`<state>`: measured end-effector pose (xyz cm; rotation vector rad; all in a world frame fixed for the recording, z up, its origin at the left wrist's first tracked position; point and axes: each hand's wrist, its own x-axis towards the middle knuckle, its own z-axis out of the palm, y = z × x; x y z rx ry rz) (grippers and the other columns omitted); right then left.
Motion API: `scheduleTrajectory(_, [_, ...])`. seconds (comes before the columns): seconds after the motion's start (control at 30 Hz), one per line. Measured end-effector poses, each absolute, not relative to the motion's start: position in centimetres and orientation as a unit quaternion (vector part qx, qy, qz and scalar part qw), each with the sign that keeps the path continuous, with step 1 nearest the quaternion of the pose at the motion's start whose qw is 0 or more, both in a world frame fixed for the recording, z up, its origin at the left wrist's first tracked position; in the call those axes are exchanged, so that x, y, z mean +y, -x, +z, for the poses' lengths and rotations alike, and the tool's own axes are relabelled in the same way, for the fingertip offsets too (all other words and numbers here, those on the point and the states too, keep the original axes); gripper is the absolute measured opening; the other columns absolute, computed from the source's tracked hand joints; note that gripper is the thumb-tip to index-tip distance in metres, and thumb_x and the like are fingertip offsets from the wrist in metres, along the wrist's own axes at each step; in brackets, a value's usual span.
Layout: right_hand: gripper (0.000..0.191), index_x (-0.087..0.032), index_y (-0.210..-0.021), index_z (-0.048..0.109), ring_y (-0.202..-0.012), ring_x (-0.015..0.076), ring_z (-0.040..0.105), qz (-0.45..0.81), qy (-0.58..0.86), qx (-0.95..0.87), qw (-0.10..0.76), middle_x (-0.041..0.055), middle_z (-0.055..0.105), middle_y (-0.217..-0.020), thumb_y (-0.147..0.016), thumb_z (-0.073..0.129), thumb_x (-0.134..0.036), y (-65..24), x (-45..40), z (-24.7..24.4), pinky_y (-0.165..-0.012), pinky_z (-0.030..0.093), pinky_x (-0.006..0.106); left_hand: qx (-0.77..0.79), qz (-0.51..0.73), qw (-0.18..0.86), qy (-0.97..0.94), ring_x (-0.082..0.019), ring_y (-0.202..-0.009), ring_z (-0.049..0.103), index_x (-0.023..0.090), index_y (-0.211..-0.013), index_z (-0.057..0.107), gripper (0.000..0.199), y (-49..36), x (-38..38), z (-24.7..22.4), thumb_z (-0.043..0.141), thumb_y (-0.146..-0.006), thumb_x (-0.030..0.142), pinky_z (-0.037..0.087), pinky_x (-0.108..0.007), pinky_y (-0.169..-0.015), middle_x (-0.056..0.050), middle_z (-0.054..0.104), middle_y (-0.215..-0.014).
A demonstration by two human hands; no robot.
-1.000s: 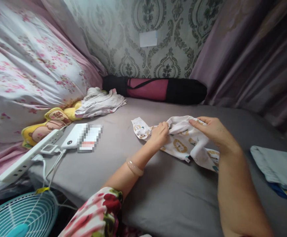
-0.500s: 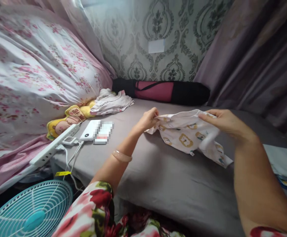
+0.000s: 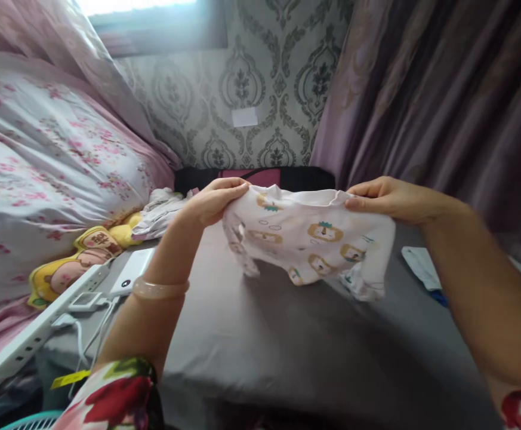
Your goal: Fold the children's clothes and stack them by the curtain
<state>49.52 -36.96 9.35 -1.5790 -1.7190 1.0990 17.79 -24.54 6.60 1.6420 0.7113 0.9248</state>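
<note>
A small white long-sleeved shirt (image 3: 296,230) with lion prints hangs stretched between my two hands, above the grey bed sheet (image 3: 251,334). My left hand (image 3: 218,197) pinches it at the shoulder on the left of the neckline. On the other side of the collar, my right hand (image 3: 379,197) pinches the opposite shoulder between thumb and fingers. Both sleeves droop down, and the lower hem hangs loose in the middle. A pale bangle (image 3: 160,288) circles my left forearm.
At left lie a white power strip (image 3: 40,325), a white device (image 3: 132,272), cables and yellow plush toys (image 3: 94,242). Crumpled clothing (image 3: 162,209) sits behind them. A black and pink bag (image 3: 255,175) lies along the wall. Folded cloth (image 3: 421,267) rests at right.
My hands have spread apart and lifted the shirt, so it has gone from bunched to opened out with its printed face showing. The view has shifted to the right and up.
</note>
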Motion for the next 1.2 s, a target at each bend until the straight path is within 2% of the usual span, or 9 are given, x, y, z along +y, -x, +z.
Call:
scheduleTrajectory(0.17, [0.041, -0.022, -0.088, 0.076, -0.075, 0.0241, 0.068, 0.361, 0.609, -0.658, 0.257, 0.0047, 0.073, -0.077, -0.064, 0.079, -0.055, -51.0, -36.4, 11.5, -0.061, 0.052, 0.031, 0.303, 0.326, 0.473, -0.76, -0.017, -0.059, 0.062, 0.015, -0.078, 0.072, 0.029, -16.7, -23.7, 9.3, 0.082, -0.063, 0.038, 0.05, -0.028, -0.053, -0.007, 0.067, -0.07])
scheduleTrajectory(0.33, [0.034, -0.025, -0.085, 0.077, -0.076, 0.0225, 0.066, 0.272, 0.616, -0.708, 0.213, 0.0038, 0.073, -0.081, -0.069, 0.073, -0.055, -51.3, -33.1, 11.2, -0.065, 0.052, 0.033, 0.339, 0.312, 0.36, -0.811, -0.018, -0.06, 0.062, 0.016, -0.074, 0.075, 0.022, -18.0, -19.5, 8.5, 0.078, -0.063, 0.035, 0.049, -0.029, -0.056, -0.006, 0.067, -0.067])
scheduleTrajectory(0.5, [0.026, -0.024, -0.097, 0.076, -0.091, 0.0276, 0.066, -0.076, 0.688, -0.659, 0.293, 0.0073, 0.073, -0.089, -0.084, 0.06, -0.041, -49.6, -30.6, 10.6, -0.075, 0.049, 0.037, 0.395, 0.436, 0.057, -0.807, -0.023, -0.081, 0.064, 0.016, -0.08, 0.076, 0.02, -19.6, -18.3, 8.6, 0.065, -0.075, 0.032, 0.048, -0.034, -0.079, -0.006, 0.068, -0.068])
scheduleTrajectory(0.57, [0.029, -0.025, -0.106, 0.074, -0.095, 0.0275, 0.065, -0.162, 0.693, -0.628, 0.313, 0.0073, 0.073, -0.093, -0.088, 0.055, -0.037, -49.2, -31.0, 10.8, -0.079, 0.048, 0.038, 0.399, 0.473, 0.007, -0.786, -0.025, -0.091, 0.063, 0.019, -0.084, 0.076, 0.023, -19.3, -19.3, 9.4, 0.061, -0.08, 0.036, 0.045, -0.038, -0.087, -0.006, 0.07, -0.074])
scheduleTrajectory(0.77, [0.044, -0.023, -0.092, 0.077, -0.08, 0.0223, 0.066, 0.133, 0.596, -0.777, 0.153, 0.0025, 0.073, -0.081, -0.069, 0.071, -0.06, -50.6, -33.4, 11.8, -0.068, 0.049, 0.029, 0.333, 0.23, 0.303, -0.863, -0.024, -0.078, 0.066, 0.021, -0.072, 0.078, 0.026, -16.6, -20.9, 10.2, 0.078, -0.059, 0.043, 0.049, -0.033, -0.072, -0.005, 0.072, -0.071])
scheduleTrajectory(0.9, [0.045, -0.024, -0.09, 0.077, -0.08, 0.0224, 0.065, 0.022, 0.652, -0.712, 0.26, 0.0031, 0.073, -0.078, -0.073, 0.064, -0.064, -50.0, -31.8, 11.4, -0.066, 0.047, 0.029, 0.436, 0.331, 0.188, -0.816, -0.025, -0.084, 0.066, 0.022, -0.069, 0.077, 0.019, -18.1, -19.6, 9.2, 0.075, -0.06, 0.04, 0.049, -0.034, -0.077, -0.002, 0.071, -0.065])
scheduleTrajectory(0.97, [0.044, -0.024, -0.089, 0.077, -0.079, 0.0226, 0.065, 0.006, 0.658, -0.71, 0.252, 0.003, 0.073, -0.076, -0.073, 0.065, -0.062, -49.7, -31.1, 11.3, -0.066, 0.047, 0.029, 0.45, 0.355, 0.166, -0.802, -0.025, -0.086, 0.067, 0.022, -0.072, 0.077, 0.02, -18.8, -19.3, 9.1, 0.073, -0.062, 0.039, 0.048, -0.034, -0.08, -0.002, 0.071, -0.066])
scheduleTrajectory(1.1, [0.047, -0.024, -0.091, 0.077, -0.077, 0.0204, 0.065, 0.111, 0.608, -0.761, 0.196, 0.0031, 0.073, -0.078, -0.073, 0.062, -0.065, -50.4, -31.2, 11.6, -0.067, 0.049, 0.029, 0.359, 0.289, 0.358, -0.812, -0.022, -0.08, 0.067, 0.02, -0.082, 0.078, 0.035, -18.6, -19.7, 9.5, 0.076, -0.06, 0.047, 0.05, -0.032, -0.076, -0.005, 0.074, -0.08])
scheduleTrajectory(1.2, [0.047, -0.024, -0.086, 0.077, -0.08, 0.0197, 0.065, 0.099, 0.609, -0.753, 0.23, 0.0025, 0.072, -0.08, -0.069, 0.065, -0.067, -51.0, -31.5, 11.7, -0.069, 0.049, 0.029, 0.371, 0.32, 0.373, -0.788, -0.019, -0.074, 0.066, 0.019, -0.074, 0.076, 0.034, -18.1, -20.0, 9.3, 0.082, -0.052, 0.045, 0.05, -0.03, -0.072, -0.004, 0.073, -0.072])
